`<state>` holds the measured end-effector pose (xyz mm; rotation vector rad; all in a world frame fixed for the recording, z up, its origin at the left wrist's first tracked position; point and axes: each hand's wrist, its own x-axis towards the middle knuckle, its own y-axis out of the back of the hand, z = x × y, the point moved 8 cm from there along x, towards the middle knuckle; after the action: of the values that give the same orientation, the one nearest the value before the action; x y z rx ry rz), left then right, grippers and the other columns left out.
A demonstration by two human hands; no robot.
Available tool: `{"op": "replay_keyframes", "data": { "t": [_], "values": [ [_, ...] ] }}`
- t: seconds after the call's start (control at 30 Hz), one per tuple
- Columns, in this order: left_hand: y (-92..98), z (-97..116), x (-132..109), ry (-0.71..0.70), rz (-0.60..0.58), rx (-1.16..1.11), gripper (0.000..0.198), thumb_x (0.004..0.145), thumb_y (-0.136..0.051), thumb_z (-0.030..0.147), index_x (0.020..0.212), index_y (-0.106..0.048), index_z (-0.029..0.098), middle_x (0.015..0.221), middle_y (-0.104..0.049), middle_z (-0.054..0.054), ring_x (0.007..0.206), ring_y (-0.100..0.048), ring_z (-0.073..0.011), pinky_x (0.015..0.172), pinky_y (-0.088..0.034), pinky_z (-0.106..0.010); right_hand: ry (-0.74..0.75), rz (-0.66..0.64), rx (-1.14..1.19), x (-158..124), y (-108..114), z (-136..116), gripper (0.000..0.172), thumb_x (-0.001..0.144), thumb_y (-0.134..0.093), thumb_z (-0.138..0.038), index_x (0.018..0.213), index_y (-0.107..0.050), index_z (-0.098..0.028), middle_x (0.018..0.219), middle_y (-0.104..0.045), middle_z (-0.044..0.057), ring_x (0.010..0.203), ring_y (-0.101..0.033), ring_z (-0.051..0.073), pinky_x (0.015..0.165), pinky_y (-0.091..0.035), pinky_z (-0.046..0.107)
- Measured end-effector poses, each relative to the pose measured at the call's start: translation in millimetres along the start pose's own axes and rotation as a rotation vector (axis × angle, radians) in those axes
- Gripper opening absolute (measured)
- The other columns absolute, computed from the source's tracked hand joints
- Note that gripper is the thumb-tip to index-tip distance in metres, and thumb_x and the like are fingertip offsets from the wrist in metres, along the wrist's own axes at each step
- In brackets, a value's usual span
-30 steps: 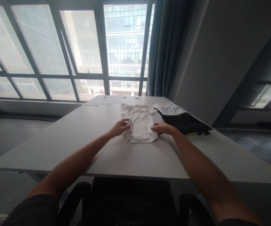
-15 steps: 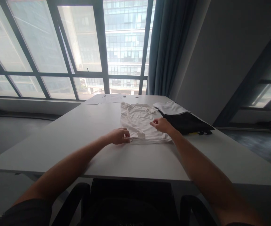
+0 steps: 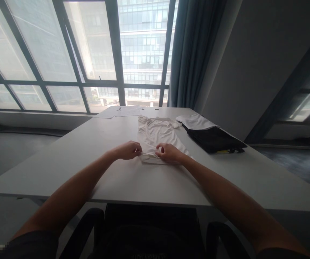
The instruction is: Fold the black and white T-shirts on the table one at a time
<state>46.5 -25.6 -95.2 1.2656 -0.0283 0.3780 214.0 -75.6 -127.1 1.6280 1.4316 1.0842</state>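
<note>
Wrinkled, thin white garment (image 3: 160,130), edge pinched by left hand (image 3: 129,150), grip of right hand (image 3: 169,153) unclear

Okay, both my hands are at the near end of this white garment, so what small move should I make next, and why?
I'd probably slide your right hand toward your right, smoothing the near end of the white garment while your left hand steadies its left edge. The cloth looks bunched between your hands, and creases show farther up.
</note>
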Motion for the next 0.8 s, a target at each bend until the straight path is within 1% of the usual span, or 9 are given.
{"op": "replay_keyframes", "data": {
  "t": [0.1,0.2,0.27,0.37,0.43,0.5,0.6,0.7,0.8],
  "values": [
    [-0.3,-2.4,-0.3,0.093,0.009,0.073,0.027,0.086,-0.063,0.042,0.085,-0.07,0.016,0.079,-0.067,-0.004,0.066,-0.059,-0.0143,0.064,-0.044,-0.024,0.018,0.023,0.12,0.5,0.5,-3.3,0.029,0.083,-0.066,-0.021,0.11,-0.07,-0.012,0.076,-0.069,0.002,0.065,-0.058,0.012,0.063,-0.041,0.02],
    [-8.9,0.0,1.9,0.207,0.001,0.167,0.042,0.078,-0.07,0.057,0.093,-0.069,0.018,0.088,-0.07,-0.005,0.074,-0.063,-0.0192,0.064,-0.044,-0.026,0.0,0.128,0.252,1.8,7.5,-2.7,0.021,0.083,-0.06,-0.019,0.099,-0.072,-0.012,0.069,-0.064,0.001,0.06,-0.054,0.01,0.06,-0.04,0.02],
    [-16.3,3.2,3.5,0.265,-0.017,0.201,0.035,0.08,-0.069,0.05,0.094,-0.068,0.018,0.093,-0.071,-0.006,0.079,-0.064,-0.0213,0.065,-0.045,-0.028,-0.003,0.209,0.323,1.5,15.4,-1.0,0.02,0.083,-0.058,-0.02,0.095,-0.072,-0.012,0.066,-0.061,0.0,0.057,-0.052,0.01,0.058,-0.04,0.021],
    [-23.0,8.1,5.0,0.281,-0.043,0.211,0.016,0.083,-0.061,0.026,0.094,-0.068,0.016,0.094,-0.07,-0.007,0.082,-0.064,-0.0217,0.068,-0.047,-0.029,-0.019,0.312,0.406,-1.1,29.3,4.1,0.021,0.081,-0.056,-0.022,0.093,-0.071,-0.013,0.065,-0.06,-0.001,0.055,-0.05,0.01,0.055,-0.039,0.021],
    [-21.9,10.5,5.1,0.244,-0.046,0.213,0.02,0.078,-0.057,0.012,0.093,-0.069,0.016,0.094,-0.07,-0.007,0.083,-0.064,-0.0211,0.071,-0.047,-0.028,-0.037,0.33,0.447,-3.0,35.2,6.5,0.02,0.08,-0.057,-0.022,0.091,-0.071,-0.013,0.063,-0.06,-0.002,0.053,-0.05,0.01,0.054,-0.039,0.021],
    [-17.1,10.5,4.0,0.201,-0.034,0.206,0.026,0.072,-0.054,0.004,0.09,-0.069,0.015,0.093,-0.069,-0.007,0.082,-0.064,-0.0201,0.072,-0.048,-0.027,-0.043,0.259,0.474,-3.4,33.5,4.6,0.016,0.078,-0.06,-0.021,0.088,-0.07,-0.013,0.059,-0.058,-0.003,0.051,-0.049,0.009,0.051,-0.038,0.021],
    [-8.8,6.7,1.1,0.145,-0.008,0.162,0.025,0.07,-0.052,0.002,0.082,-0.069,0.015,0.091,-0.067,-0.007,0.077,-0.062,-0.0181,0.069,-0.048,-0.026,-0.067,0.04,0.479,-3.3,19.4,-1.9,0.011,0.077,-0.06,-0.014,0.086,-0.067,-0.013,0.054,-0.057,-0.004,0.046,-0.049,0.009,0.049,-0.039,0.02],
    [-2.6,2.2,-2.3,0.098,0.042,0.098,0.023,0.072,-0.051,0.005,0.08,-0.068,0.017,0.089,-0.066,-0.006,0.072,-0.06,-0.0158,0.067,-0.047,-0.025,-0.143,-0.134,0.453,-2.5,6.8,-1.8,0.016,0.075,-0.059,-0.005,0.086,-0.066,-0.013,0.055,-0.059,-0.004,0.044,-0.051,0.009,0.047,-0.041,0.019],
    [-2.2,0.5,-5.5,0.051,0.093,0.013,0.015,0.082,-0.054,0.015,0.087,-0.068,0.017,0.089,-0.066,-0.006,0.069,-0.059,-0.0141,0.065,-0.046,-0.025,-0.218,-0.295,0.432,3.5,-2.8,3.4,0.017,0.074,-0.058,-0.002,0.083,-0.064,-0.014,0.055,-0.06,-0.005,0.043,-0.052,0.008,0.044,-0.041,0.018]
  ]
}}
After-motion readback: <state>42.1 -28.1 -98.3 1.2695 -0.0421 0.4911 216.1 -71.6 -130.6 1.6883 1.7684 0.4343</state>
